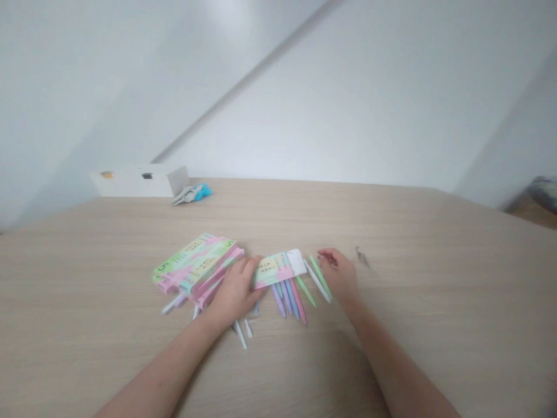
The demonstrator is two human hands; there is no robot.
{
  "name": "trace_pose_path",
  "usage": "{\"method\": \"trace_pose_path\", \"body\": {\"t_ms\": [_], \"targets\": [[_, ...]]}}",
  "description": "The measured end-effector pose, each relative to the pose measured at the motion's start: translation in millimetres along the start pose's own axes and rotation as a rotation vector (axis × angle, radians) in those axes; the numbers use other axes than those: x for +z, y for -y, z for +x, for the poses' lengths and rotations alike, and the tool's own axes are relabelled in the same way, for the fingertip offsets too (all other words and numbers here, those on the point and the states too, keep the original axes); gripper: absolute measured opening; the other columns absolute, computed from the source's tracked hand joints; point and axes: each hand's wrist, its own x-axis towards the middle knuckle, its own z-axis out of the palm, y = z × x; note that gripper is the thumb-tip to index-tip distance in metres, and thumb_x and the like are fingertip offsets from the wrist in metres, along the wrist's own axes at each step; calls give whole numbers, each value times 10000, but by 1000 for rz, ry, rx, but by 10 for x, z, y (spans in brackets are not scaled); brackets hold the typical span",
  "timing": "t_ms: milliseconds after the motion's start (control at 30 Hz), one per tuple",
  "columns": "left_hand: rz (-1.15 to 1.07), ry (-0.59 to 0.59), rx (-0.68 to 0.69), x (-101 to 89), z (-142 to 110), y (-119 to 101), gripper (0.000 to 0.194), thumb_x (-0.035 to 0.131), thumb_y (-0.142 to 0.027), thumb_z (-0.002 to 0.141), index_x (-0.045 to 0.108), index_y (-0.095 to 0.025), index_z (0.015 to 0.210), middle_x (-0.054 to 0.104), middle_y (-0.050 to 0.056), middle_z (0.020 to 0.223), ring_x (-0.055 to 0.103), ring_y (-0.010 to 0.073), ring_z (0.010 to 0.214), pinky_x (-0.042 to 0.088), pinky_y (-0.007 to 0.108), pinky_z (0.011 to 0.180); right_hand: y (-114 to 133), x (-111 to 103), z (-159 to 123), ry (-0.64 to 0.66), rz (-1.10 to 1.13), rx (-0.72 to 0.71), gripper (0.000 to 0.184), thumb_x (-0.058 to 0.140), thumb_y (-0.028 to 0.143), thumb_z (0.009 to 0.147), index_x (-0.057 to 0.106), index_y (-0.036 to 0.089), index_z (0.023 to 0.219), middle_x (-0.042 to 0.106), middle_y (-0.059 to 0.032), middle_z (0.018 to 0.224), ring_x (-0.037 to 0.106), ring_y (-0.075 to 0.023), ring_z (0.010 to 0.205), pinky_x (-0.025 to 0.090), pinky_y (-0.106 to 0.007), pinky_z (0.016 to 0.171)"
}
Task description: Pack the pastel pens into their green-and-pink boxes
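My left hand (232, 293) is closed on the near-left end of a flat pastel pen box (276, 270), whose white end flap points right. Below that box lie several pens side by side, among them a purple pen (278, 301), a pink pen (300, 305) and a light green pen (306, 291). Just right of the flap are a white pen (318, 281) and another green pen (321, 278). My right hand (339, 276) rests beside this green pen with its fingers curled in. Whatever they may hold is hidden.
Left of my left hand is a stack of pastel boxes (198, 264) marked 5. White pieces (241, 335) lie near my left wrist. Farther back stand a white box (134, 181) and a crumpled grey-and-blue item (192, 194). A small dark scrap (362, 256) lies on the right.
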Motion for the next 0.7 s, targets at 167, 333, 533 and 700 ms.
{"method": "trace_pose_path", "body": {"t_ms": [167,333,533,700], "targets": [[-8,-36,12,3,2,2,570,596,-259,776,368,-201,1295,510,104,1186,482,276,1118,416,434,952,-187,35,18,243,-413,-80,200,491,209,814,675,154,871,682,-87,866,616,-195,791,454,-307,753],[-13,-58,25,-6,8,0,567,589,-270,789,352,-190,1298,515,107,1171,480,271,1114,410,428,956,-246,110,-51,380,-567,-103,198,532,227,839,675,144,948,666,-117,945,601,-221,920,415,-301,821],[-3,-47,17,-11,5,0,571,589,-269,787,347,-194,1299,509,115,1174,475,280,1116,415,447,945,-236,140,-75,430,-608,-117,216,512,255,855,661,161,981,665,-105,959,597,-231,916,417,-302,783],[-1,-43,7,-9,9,-5,567,587,-282,785,359,-179,1294,516,118,1162,487,278,1099,420,441,945,-192,145,-100,450,-594,-113,209,507,234,846,658,171,976,670,-99,930,603,-220,874,409,-293,749]]}}
